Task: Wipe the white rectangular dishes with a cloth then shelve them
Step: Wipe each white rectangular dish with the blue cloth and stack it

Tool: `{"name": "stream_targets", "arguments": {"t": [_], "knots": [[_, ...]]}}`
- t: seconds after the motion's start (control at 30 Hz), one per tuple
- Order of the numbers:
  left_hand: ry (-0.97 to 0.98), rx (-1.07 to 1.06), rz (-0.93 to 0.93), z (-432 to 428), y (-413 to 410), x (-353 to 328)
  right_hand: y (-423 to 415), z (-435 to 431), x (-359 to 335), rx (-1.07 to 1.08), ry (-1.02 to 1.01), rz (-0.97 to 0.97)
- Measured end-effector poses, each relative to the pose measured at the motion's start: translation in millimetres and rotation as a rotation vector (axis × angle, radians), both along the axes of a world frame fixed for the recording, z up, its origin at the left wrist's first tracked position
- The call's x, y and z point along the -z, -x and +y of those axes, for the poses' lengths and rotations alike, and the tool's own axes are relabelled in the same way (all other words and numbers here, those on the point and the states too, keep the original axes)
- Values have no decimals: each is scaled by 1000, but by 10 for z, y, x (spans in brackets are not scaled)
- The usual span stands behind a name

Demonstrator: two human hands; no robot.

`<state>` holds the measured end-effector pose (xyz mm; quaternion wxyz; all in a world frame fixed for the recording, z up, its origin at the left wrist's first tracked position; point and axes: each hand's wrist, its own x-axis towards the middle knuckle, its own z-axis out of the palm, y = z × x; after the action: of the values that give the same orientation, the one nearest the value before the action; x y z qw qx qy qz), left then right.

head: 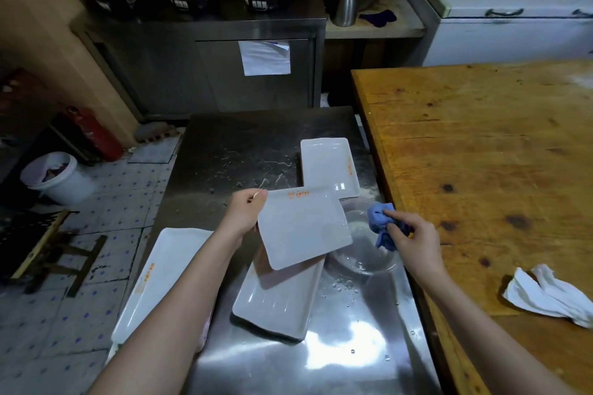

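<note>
— Which step is it now?
— The wiping. The left hand (pixel 247 208) grips one dish (pixel 301 226) by its edge and holds it tilted above the steel table (pixel 244 144). The right hand (pixel 412 239) is closed around a blue cloth (pixel 378 223), just beside the dish, not touching.
— And next?
— I think the cloth must meet the dish face. Other dishes wait on the table; I see no shelf.

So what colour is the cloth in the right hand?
Blue; the cloth is bunched in the right hand, seen in the head view.

White rag (pixel 550 297) on wooden table (pixel 481 144)
</note>
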<state>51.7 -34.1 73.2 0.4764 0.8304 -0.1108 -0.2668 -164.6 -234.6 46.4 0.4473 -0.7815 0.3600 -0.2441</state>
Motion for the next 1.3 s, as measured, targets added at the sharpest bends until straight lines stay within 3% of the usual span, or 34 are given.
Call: {"name": "stream_targets", "arguments": {"t": [0.87,1.3], "knots": [[168,-105,354,207,55,-202,-109,46,78,-54,-16,-18],[197,-114,42,203,160,-305,-169,98,49,-57,-51,-38]]}}
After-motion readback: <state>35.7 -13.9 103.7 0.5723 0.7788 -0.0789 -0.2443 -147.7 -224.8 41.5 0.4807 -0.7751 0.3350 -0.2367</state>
